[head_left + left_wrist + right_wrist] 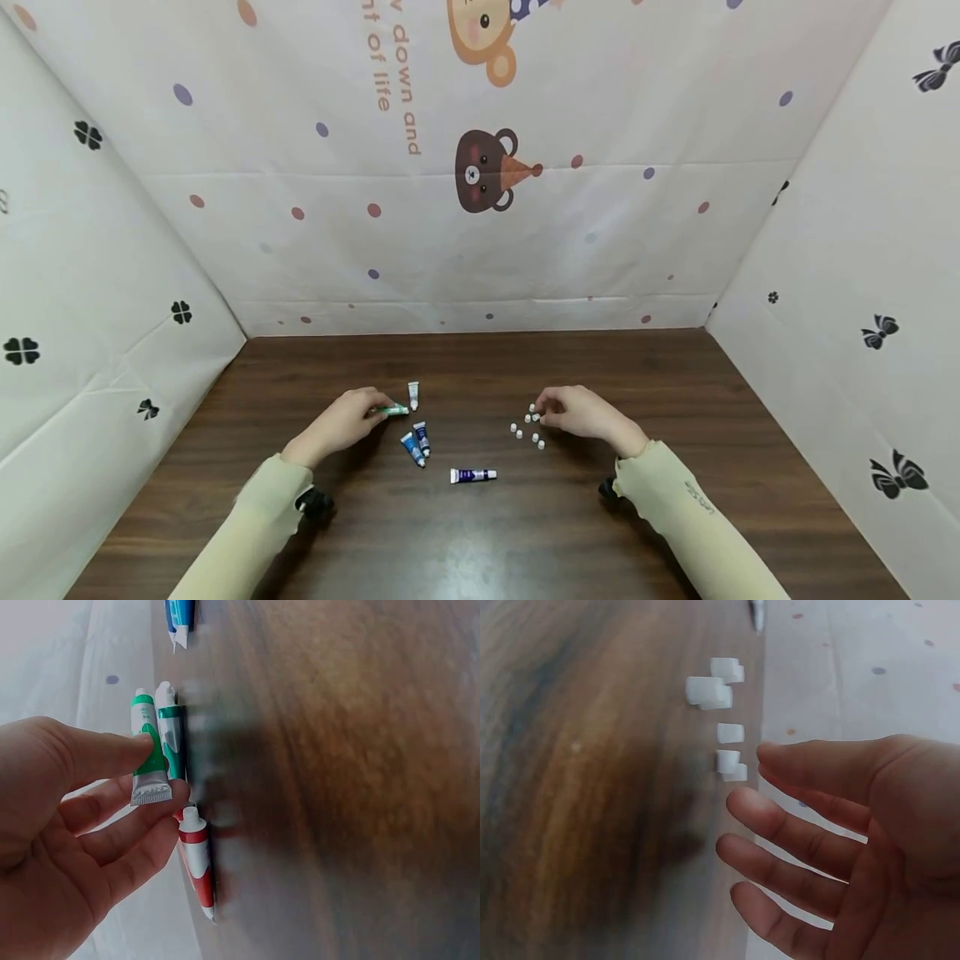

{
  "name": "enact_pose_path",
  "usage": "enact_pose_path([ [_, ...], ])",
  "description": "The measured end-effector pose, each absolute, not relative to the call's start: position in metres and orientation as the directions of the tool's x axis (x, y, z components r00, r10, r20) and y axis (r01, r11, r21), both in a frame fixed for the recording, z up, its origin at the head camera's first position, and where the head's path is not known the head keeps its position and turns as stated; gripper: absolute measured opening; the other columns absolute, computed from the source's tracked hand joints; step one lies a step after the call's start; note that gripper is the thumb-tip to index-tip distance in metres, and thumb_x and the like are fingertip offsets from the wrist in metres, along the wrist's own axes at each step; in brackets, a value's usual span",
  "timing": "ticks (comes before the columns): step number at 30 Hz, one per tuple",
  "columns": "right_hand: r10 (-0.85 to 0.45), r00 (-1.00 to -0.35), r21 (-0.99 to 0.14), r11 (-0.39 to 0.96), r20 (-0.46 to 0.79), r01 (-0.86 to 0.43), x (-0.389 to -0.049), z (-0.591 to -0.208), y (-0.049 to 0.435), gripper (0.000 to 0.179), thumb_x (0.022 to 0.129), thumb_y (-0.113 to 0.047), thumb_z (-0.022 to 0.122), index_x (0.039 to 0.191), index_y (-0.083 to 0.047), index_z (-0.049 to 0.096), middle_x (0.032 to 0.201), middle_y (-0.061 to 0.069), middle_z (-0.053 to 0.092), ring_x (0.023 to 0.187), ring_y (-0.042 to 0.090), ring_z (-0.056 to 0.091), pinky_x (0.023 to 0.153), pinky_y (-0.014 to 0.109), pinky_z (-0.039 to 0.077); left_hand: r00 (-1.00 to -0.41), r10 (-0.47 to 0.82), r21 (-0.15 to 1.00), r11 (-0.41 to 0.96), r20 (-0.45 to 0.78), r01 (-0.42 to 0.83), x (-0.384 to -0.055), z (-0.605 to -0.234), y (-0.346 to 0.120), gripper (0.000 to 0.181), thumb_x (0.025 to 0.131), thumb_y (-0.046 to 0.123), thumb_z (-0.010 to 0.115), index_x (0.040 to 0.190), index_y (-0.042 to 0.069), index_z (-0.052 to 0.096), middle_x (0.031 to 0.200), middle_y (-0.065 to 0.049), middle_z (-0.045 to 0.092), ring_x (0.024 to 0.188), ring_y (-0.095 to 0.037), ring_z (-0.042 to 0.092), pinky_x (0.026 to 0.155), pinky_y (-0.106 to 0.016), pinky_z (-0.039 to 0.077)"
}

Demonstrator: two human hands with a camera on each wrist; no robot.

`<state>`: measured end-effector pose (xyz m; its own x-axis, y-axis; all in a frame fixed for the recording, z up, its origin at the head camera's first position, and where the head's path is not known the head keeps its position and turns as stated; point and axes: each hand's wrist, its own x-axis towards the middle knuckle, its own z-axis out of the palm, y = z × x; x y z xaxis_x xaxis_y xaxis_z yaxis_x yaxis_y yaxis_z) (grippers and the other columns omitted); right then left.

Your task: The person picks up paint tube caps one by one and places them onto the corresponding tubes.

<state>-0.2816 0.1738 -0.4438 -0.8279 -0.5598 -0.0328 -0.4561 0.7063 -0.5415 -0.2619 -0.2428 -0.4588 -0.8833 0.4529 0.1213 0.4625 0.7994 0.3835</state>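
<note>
My left hand (351,423) pinches a small green paint tube (150,750) between thumb and fingers, its uncapped nozzle pointing away from the palm. Right behind that tube in the left wrist view is a darker green paint tube (171,735), and a red paint tube (196,859) lies by the lower fingertips. My right hand (581,412) hovers beside several small white caps (730,733), its fingers loosely bent with nothing between them. The thumb tip comes close to the nearest caps in the right wrist view.
Two blue paint tubes (417,442) lie right of my left hand, with a pale tube (413,396) behind them. A dark purple tube (473,476) lies nearer me, mid-table. Patterned white cloth (480,250) walls surround the brown wooden table (465,542) at the back and sides.
</note>
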Motion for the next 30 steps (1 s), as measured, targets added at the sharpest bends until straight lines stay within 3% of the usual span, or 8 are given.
enact_pose_path([
  [15,-0.552,-0.833,-0.461,0.747,-0.029,-0.479,-0.283,-0.452,0.161,0.011,0.094,-0.009,0.071,0.105,-0.01,0.07,0.072,-0.006,0.055,0.062,0.01,0.048,0.064,0.031,0.042,-0.882,0.455,0.438,0.772,0.124,0.46,-0.258,-0.453,-0.244,0.015,0.096,0.006,0.068,0.109,0.009,0.075,0.099,0.003,0.067,0.083,-0.009,0.059,0.073,-0.033,0.052],
  [30,-0.541,-0.841,-0.446,0.758,-0.024,-0.475,-0.281,-0.455,0.159,0.004,0.095,-0.012,0.071,0.098,-0.009,0.07,0.071,-0.006,0.056,0.061,0.01,0.047,0.063,0.03,0.041,-0.888,0.44,0.462,0.764,0.137,0.45,-0.256,-0.451,-0.243,0.015,0.096,0.006,0.068,0.11,0.007,0.074,0.101,0.0,0.069,0.087,-0.013,0.063,0.076,-0.036,0.053],
])
